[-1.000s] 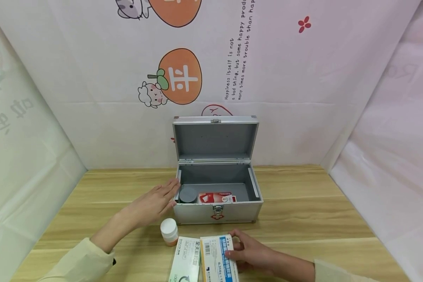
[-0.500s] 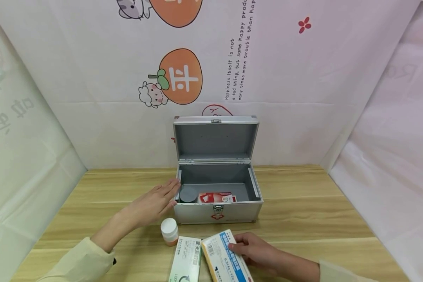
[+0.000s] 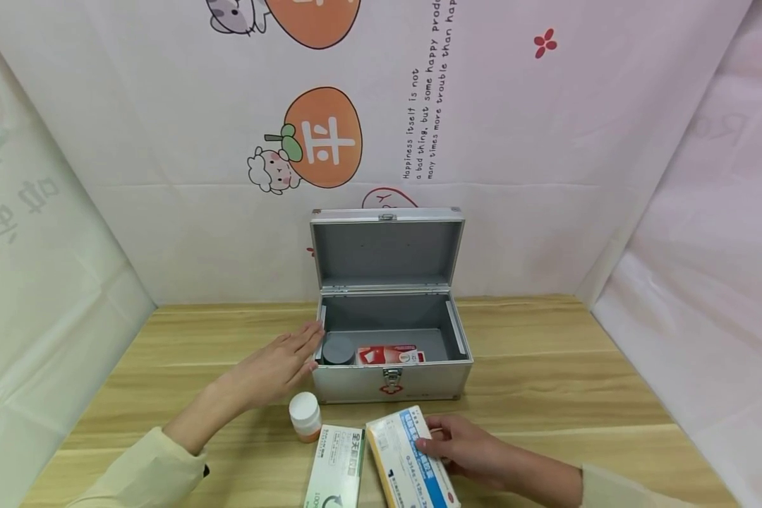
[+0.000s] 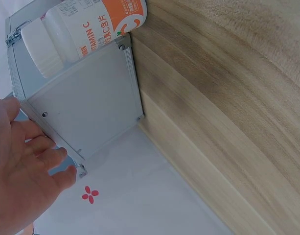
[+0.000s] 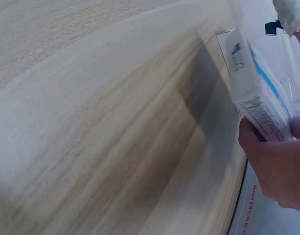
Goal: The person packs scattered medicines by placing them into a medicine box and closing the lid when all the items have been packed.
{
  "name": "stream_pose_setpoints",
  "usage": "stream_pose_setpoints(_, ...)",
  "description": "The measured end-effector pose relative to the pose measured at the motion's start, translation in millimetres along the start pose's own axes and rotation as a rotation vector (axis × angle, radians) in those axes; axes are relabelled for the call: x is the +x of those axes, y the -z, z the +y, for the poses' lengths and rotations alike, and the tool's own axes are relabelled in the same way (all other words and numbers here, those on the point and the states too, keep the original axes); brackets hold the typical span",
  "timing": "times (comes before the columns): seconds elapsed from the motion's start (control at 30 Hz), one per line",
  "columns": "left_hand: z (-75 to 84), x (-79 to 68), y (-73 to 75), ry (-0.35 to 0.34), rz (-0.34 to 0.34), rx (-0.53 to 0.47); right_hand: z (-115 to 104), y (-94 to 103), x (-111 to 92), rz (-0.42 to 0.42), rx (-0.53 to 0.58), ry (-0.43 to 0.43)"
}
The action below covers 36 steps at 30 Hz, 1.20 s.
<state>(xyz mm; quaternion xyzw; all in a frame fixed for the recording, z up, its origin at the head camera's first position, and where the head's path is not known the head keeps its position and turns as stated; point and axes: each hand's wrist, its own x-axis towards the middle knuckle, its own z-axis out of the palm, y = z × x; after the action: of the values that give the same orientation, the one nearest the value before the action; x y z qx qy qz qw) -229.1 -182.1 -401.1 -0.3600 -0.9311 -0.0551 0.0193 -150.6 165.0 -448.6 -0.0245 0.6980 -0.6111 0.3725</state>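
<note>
One bare right hand [image 3: 462, 449] grasped a white, blue-banded cardboard medicine box [image 3: 409, 458] at six o'clock from a silver metal case [image 3: 355, 384], which the left hand [image 3: 269, 370], fingers relaxed and gripping nothing, touched at nine o'clock.

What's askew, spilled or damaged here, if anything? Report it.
Nothing looks spilled or damaged. Only the blue-and-white box is askew, slanting beside the green-and-white box, but the right hand holds it, so that hardly seems odd. The white-capped bottle stands upright near the open silver case.
</note>
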Motion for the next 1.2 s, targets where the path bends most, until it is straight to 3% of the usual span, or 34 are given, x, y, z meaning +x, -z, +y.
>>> stream_pose_setpoints(0.53, -0.5, -0.3, 0.2, -0.004, 0.003, 0.009, -9, 10.3, -9, 0.024, -0.071, 0.031)
stream_pose_setpoints(1.2, 0.3, -0.7, -0.2, -0.011, 0.015, 0.016, -31, 22.5, -21, -0.041, -0.106, 0.12)
